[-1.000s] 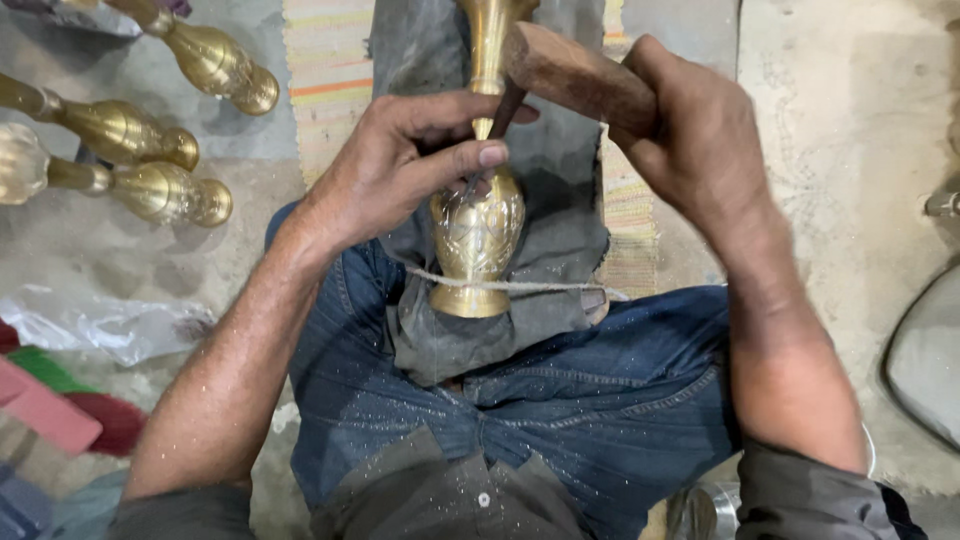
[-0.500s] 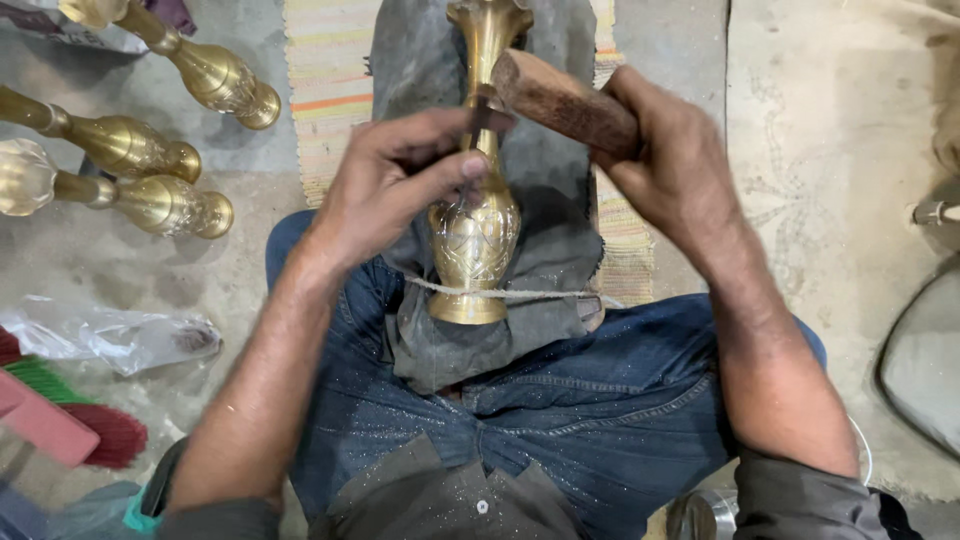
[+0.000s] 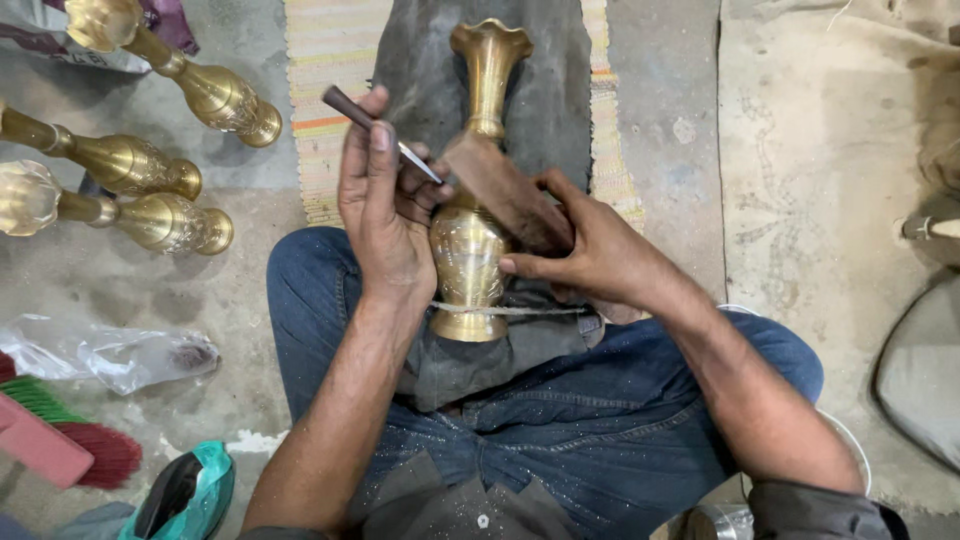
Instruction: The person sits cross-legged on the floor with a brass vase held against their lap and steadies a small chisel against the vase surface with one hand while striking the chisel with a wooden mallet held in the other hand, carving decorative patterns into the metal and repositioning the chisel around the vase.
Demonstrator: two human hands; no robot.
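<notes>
Fingers of left hand (image 3: 385,215) pinch one chisel (image 3: 380,120), right hand (image 3: 590,255) grips one wooden block (image 3: 500,190) against one brass vase (image 3: 470,240); three vases (image 3: 150,165) lie nearby.

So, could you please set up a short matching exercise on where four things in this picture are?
Things:
1. brass vase
2. chisel
3. wooden block
4. three finished vases

Places:
A. in the right hand
B. lying on the floor at the left
C. on the dark cloth over the lap
D. in the left hand

Pairs: 1-C, 2-D, 3-A, 4-B
</notes>
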